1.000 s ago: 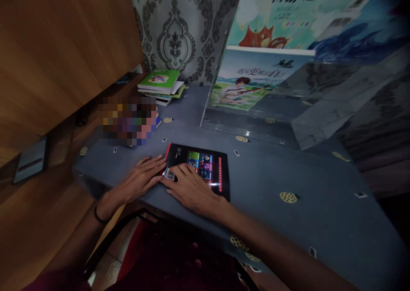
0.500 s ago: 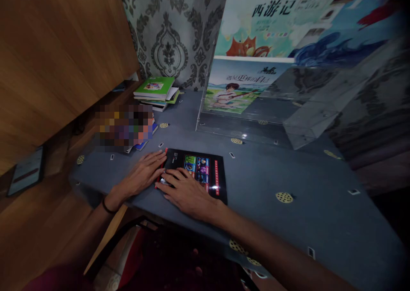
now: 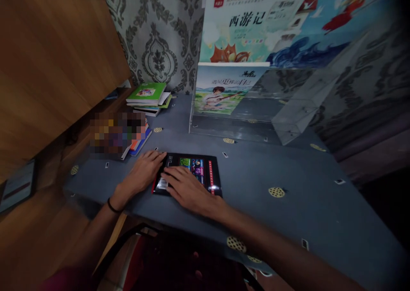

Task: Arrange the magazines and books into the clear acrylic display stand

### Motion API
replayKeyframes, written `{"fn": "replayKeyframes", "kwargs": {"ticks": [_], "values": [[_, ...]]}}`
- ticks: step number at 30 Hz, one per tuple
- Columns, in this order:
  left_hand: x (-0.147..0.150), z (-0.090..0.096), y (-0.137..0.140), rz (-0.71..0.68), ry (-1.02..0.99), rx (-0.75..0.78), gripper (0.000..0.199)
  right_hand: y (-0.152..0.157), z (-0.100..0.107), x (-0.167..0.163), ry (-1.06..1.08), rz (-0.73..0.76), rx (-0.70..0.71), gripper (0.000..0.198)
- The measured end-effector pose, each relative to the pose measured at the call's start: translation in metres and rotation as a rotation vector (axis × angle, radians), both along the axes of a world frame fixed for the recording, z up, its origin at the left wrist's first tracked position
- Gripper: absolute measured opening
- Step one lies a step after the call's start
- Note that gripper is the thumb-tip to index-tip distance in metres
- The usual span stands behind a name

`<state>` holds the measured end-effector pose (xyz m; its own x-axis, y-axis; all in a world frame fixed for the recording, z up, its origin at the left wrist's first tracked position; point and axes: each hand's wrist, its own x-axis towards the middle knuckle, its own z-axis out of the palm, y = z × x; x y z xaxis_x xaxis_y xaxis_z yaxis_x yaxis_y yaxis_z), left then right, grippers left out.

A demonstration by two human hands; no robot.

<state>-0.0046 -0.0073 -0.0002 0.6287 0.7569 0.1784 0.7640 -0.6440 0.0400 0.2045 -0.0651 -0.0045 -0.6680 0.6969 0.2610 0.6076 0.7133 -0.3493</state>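
A black book (image 3: 215,180) with small coloured pictures and a red strip on its cover lies flat and closed near the front edge of the desk. My right hand (image 3: 185,188) rests palm down across it, fingers stretched toward the red spine side. Beside the left edge is my left hand (image 3: 145,171), its fingers extended and their tips touching the book's upper left corner. A dark band circles my left wrist. Part of the cover is hidden under my right hand.
A clear acrylic stand (image 3: 230,126) holding picture-covered books rises at the back. Behind on the left sits a stack of books (image 3: 147,94), with more books (image 3: 141,144) nearer, partly blurred out. A wooden cabinet (image 3: 57,48) borders the left side. The desk has a blue-grey patterned cloth (image 3: 250,167).
The camera view has shifted slightly. My right fingers have drawn back from the book's left edge onto the cover, showing more of a white patch there. My left hand stays by the spine.
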Motion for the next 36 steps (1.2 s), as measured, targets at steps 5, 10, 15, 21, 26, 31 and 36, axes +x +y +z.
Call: {"fn": "replayKeyframes", "kwargs": {"ticks": [5, 10, 15, 21, 26, 31, 36], "values": [[0.026, 0.008, -0.007, 0.08, 0.129, 0.079, 0.04, 0.011, -0.01, 0.008, -0.075, -0.269, 0.028, 0.051], [0.039, 0.003, -0.013, 0.049, 0.118, 0.071, 0.045, 0.012, -0.012, 0.007, -0.143, -0.295, 0.05, 0.056], [0.041, -0.008, -0.015, 0.062, 0.088, 0.037, 0.054, 0.013, -0.011, 0.006, -0.15, -0.296, 0.056, 0.056], [0.048, -0.002, -0.013, 0.08, 0.111, 0.04, 0.055, 0.015, -0.008, 0.009, -0.129, -0.289, 0.001, 0.059], [0.06, 0.008, -0.013, 0.099, 0.219, 0.093, 0.052, 0.014, -0.007, 0.015, -0.105, -0.31, -0.049, 0.063], [0.067, 0.01, -0.015, 0.126, 0.245, 0.122, 0.047, 0.015, -0.008, 0.018, -0.074, -0.304, -0.038, 0.062], [0.075, 0.015, -0.018, 0.121, 0.245, 0.05, 0.047, 0.013, -0.009, 0.027, -0.071, -0.311, -0.035, 0.055]]}}
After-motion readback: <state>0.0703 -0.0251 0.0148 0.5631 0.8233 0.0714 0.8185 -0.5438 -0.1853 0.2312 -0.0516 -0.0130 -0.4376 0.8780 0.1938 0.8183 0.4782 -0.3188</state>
